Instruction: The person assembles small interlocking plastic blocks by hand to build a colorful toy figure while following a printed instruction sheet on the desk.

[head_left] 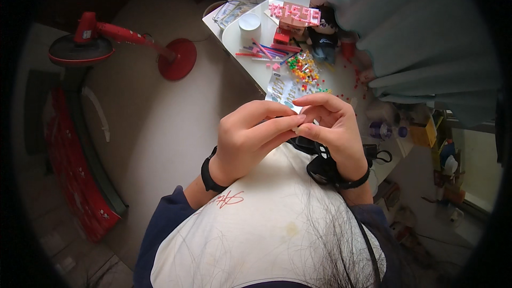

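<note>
My left hand (pixel 253 128) and my right hand (pixel 333 128) meet in front of my chest, above the near edge of the white table (pixel 234 42). Both are closed, with their thumbs and fingertips pinched together at one spot. Whatever small thing lies between the fingertips is mostly hidden and too small to name. Just beyond my fingers lies a printed paper sheet (pixel 278 86). Behind it spreads a pile of small coloured beads (pixel 304 69), mostly yellow, orange, white and green. A black band circles each wrist.
Coloured sticks (pixel 261 50) lie left of the beads, near a white cup (pixel 249 22). Pink blocky pieces (pixel 293 14), a doll (pixel 323 40) and a red cup (pixel 348 48) stand farther back. A plastic bottle (pixel 381 130) is right; a red-based stand (pixel 177 60) is left.
</note>
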Available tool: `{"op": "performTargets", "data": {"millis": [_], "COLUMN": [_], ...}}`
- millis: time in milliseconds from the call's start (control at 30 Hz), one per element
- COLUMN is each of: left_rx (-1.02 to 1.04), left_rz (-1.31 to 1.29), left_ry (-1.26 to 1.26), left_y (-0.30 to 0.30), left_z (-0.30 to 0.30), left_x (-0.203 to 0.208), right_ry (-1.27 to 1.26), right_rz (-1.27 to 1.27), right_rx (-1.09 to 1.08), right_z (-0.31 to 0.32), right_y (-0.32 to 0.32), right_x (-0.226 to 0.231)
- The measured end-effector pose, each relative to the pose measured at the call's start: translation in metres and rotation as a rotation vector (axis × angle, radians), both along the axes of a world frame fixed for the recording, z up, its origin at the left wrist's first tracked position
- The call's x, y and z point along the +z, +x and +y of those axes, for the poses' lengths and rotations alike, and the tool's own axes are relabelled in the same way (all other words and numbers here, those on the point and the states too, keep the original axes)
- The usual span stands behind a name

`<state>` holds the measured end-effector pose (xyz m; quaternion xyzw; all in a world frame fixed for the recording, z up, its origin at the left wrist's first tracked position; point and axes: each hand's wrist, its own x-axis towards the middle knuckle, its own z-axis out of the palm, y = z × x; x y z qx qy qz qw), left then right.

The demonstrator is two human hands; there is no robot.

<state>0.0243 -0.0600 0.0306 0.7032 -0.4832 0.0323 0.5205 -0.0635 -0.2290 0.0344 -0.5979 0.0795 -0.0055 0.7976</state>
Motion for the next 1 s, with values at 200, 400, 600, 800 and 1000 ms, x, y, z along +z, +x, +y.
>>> {"op": "performTargets", "data": {"millis": [200, 400, 600, 800, 1000], "left_rx": [-0.037, -0.050, -0.090, -0.052, 0.017], "left_rz": [0.079, 0.119, 0.473, 0.711, 0.917], "left_ry": [0.002, -0.008, 0.003, -0.042, -0.147], "left_y": [0.003, 0.007, 0.007, 0.009, 0.014], "left_z": [0.005, 0.013, 0.022, 0.037, 0.053], "left_x": [0.004, 0.003, 0.006, 0.006, 0.006], "right_ry": [0.099, -0.016, -0.742, -1.125, -1.437], "right_rz": [0.012, 0.031, 0.134, 0.225, 0.153], "right_rx": [0.010, 0.013, -0.145, -0.144, -0.135], "right_z": [0.000, -0.020, -0.110, -0.073, -0.065], "right_y": [0.005, 0.014, 0.044, 0.048, 0.055], "right_x": [-0.005, -0.013, -0.166, -0.223, -0.253]}}
